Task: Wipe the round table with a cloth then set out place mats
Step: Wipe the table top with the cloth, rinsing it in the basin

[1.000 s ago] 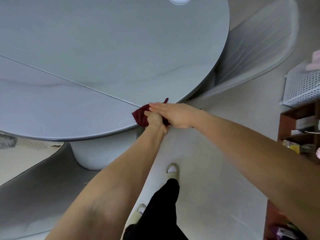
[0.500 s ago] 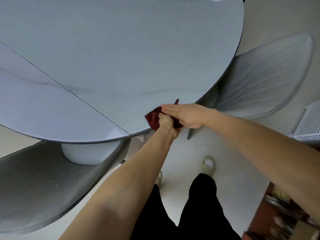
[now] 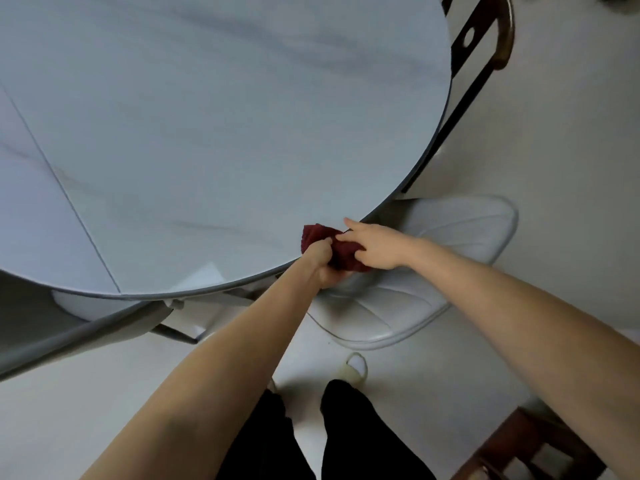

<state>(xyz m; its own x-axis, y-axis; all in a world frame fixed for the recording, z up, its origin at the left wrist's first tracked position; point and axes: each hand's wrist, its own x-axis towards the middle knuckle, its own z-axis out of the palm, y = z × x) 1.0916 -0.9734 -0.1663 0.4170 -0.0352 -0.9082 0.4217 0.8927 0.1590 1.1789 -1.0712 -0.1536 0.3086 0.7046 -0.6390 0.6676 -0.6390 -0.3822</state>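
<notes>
Bunched maroon cloth [image 3: 341, 252] at table [image 3: 207, 133] edge

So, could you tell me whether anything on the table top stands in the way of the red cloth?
Nothing visible does. Both the left hand and right hand hold the red cloth at the near edge of the round table, whose visible top is bare.

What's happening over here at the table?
A person stands at the edge of a round grey table, holding a dark red cloth at its rim. The left hand grips the bunched cloth, and the right hand pinches it from the other side. No place mats are on the part of the table in view. A white chair sits just below.
</notes>
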